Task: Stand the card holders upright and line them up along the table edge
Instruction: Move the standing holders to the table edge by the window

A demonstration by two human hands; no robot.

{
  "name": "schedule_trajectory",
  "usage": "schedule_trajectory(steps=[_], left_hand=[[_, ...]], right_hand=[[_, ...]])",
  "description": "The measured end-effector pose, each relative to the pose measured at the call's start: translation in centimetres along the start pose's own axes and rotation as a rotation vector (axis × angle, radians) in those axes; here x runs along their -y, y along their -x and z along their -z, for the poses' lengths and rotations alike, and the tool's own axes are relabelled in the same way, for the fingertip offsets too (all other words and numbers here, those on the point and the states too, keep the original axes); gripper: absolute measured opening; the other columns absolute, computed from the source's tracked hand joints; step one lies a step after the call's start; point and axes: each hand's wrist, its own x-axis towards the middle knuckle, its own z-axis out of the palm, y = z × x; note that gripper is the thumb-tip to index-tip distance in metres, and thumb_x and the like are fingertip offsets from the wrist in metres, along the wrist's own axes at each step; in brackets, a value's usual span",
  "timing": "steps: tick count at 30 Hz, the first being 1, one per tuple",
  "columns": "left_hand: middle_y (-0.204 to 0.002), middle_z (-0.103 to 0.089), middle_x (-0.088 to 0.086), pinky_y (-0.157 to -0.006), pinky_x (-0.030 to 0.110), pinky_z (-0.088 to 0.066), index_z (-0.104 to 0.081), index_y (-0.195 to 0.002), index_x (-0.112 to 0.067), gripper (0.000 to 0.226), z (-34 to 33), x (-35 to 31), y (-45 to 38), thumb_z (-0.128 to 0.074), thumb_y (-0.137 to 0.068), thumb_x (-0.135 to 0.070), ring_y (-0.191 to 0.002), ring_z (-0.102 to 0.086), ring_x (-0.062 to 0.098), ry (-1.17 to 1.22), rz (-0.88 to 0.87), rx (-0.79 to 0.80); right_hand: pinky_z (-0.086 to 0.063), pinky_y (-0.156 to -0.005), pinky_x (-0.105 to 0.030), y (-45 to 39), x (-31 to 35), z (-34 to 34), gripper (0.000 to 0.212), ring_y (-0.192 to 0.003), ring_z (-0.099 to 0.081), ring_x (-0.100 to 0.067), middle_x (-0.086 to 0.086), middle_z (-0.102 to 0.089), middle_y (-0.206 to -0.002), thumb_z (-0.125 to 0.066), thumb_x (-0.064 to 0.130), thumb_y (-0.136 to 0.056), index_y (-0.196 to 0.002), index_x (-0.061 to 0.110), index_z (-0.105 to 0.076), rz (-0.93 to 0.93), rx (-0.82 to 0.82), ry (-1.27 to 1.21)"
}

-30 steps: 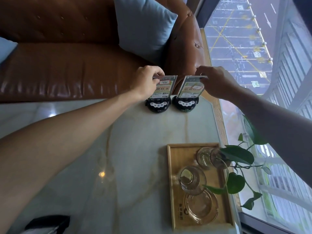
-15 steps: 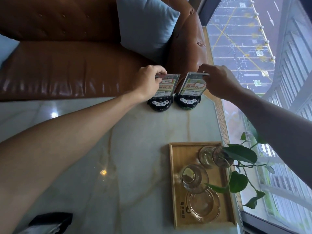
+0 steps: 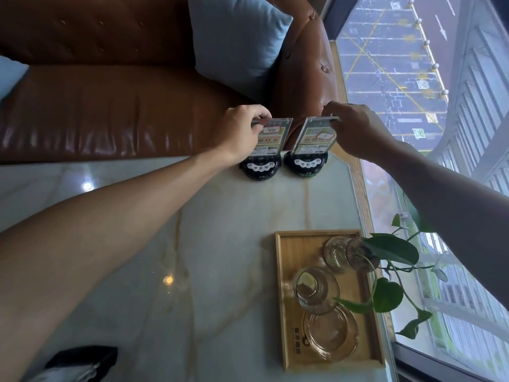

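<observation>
Left hand (image 3: 242,130): grip pinches the top of the left holder (image 3: 265,150).
Right hand (image 3: 355,128): grip pinches the top of the right holder (image 3: 311,146).
Holders: upright, side by side below the grips, at the far tabletop (image 3: 220,244) edge.

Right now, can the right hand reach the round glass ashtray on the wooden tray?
Probably yes. The right hand holds a card holder at the far edge; nothing visibly blocks the round glass ashtray, though plant leaves hang close.
</observation>
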Motion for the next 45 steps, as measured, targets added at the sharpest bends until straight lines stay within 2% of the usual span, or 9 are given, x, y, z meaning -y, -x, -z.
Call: schedule_trajectory(steps=[6, 13, 17, 22, 25, 27, 35, 40, 45], left_hand=[[-0.1, -0.077, -0.003, -0.082, 0.033, -0.057, -0.074, -0.099, -0.026, 0.022, 0.0, -0.4, -0.3, -0.065, -0.088, -0.009, -0.094, -0.069, 0.015, -0.006, 0.011, -0.006], [-0.098, -0.076, -0.005, -0.083, 0.036, -0.057, -0.073, -0.096, -0.027, 0.02, 0.0, -0.5, -0.6, -0.064, -0.088, -0.011, -0.094, -0.069, 0.015, 0.005, 0.025, -0.002], [-0.099, -0.076, -0.004, -0.083, 0.034, -0.057, -0.072, -0.097, -0.026, 0.021, 0.0, -0.5, -0.5, -0.063, -0.088, -0.01, -0.094, -0.069, 0.015, 0.012, 0.021, 0.014], [-0.125, -0.068, 0.003, -0.098, 0.027, -0.046, -0.066, -0.124, -0.019, 0.035, 1.4, -0.5, 0.0, -0.066, -0.089, -0.014, -0.116, -0.062, 0.02, -0.033, 0.021, 0.024], [-0.127, -0.066, 0.006, -0.093, 0.018, -0.038, -0.065, -0.126, -0.015, 0.036, 3.8, -0.1, 0.9, -0.067, -0.09, -0.015, -0.117, -0.061, 0.022, -0.056, 0.041, 0.004], [-0.125, -0.067, 0.006, -0.094, 0.021, -0.04, -0.067, -0.122, -0.015, 0.032, 5.9, 0.2, 1.9, -0.066, -0.09, -0.016, -0.116, -0.062, 0.021, -0.059, 0.058, 0.004], [-0.105, -0.075, 0.004, -0.094, 0.037, -0.055, -0.075, -0.106, -0.016, 0.02, 16.9, 2.8, 9.1, -0.07, -0.088, -0.02, -0.1, -0.07, 0.018, -0.015, 0.137, -0.007], [-0.109, -0.075, 0.001, -0.095, 0.033, -0.055, -0.073, -0.11, -0.021, 0.029, 23.3, 5.2, 16.8, -0.073, -0.085, -0.035, -0.104, -0.069, 0.012, 0.023, 0.206, -0.056], [-0.117, -0.072, 0.0, -0.096, 0.026, -0.053, -0.07, -0.116, -0.019, 0.034, 28.6, 7.6, 25.4, -0.071, -0.087, -0.036, -0.111, -0.065, 0.01, 0.123, 0.228, -0.097]], right_hand=[[-0.043, -0.057, -0.034, -0.1, -0.3, -0.2, 0.027, -0.069, -0.05, -0.03, -0.021, -0.069, -0.095, -0.051, 0.0, -0.089, -0.105, 0.02, -0.061, -0.039, 0.008, -0.01], [-0.041, -0.057, -0.034, -0.1, 0.0, -0.1, 0.024, -0.067, -0.048, -0.032, -0.02, -0.067, -0.092, -0.05, 0.002, -0.09, -0.104, 0.019, -0.061, -0.056, 0.003, -0.015], [-0.052, -0.058, -0.04, 0.0, 0.5, -0.1, 0.026, -0.069, -0.053, -0.036, -0.019, -0.067, -0.095, -0.046, 0.007, -0.091, -0.107, 0.021, -0.06, -0.105, 0.009, 0.004], [-0.056, -0.07, -0.048, 0.4, 1.1, 0.3, 0.036, -0.094, -0.061, -0.04, -0.018, -0.064, -0.118, -0.049, 0.007, -0.092, -0.125, 0.021, -0.054, -0.088, 0.07, 0.014], [-0.052, -0.083, -0.047, 1.1, 1.8, 0.9, 0.045, -0.108, -0.057, -0.041, -0.018, -0.057, -0.128, -0.054, 0.009, -0.091, -0.134, 0.021, -0.05, -0.084, 0.041, 0.043], [-0.047, -0.09, -0.048, 1.3, 2.8, 1.5, 0.047, -0.111, -0.055, -0.042, -0.019, -0.056, -0.13, -0.054, 0.007, -0.09, -0.135, 0.02, -0.051, -0.067, 0.009, 0.075], [-0.045, -0.098, -0.051, 1.6, 12.4, 4.9, 0.044, -0.118, -0.051, -0.047, -0.024, -0.055, -0.13, -0.054, 0.01, -0.088, -0.132, 0.014, -0.056, 0.03, -0.087, 0.044], [-0.041, -0.104, -0.044, 3.2, 22.7, 5.0, 0.051, -0.121, -0.052, -0.04, -0.02, -0.056, -0.132, -0.06, 0.018, -0.084, -0.135, 0.015, -0.056, 0.083, -0.106, -0.061], [-0.046, -0.099, -0.04, 7.6, 32.7, 2.7, 0.045, -0.118, -0.055, -0.037, -0.018, -0.059, -0.128, -0.063, 0.022, -0.085, -0.128, 0.011, -0.059, 0.145, -0.072, -0.19]])
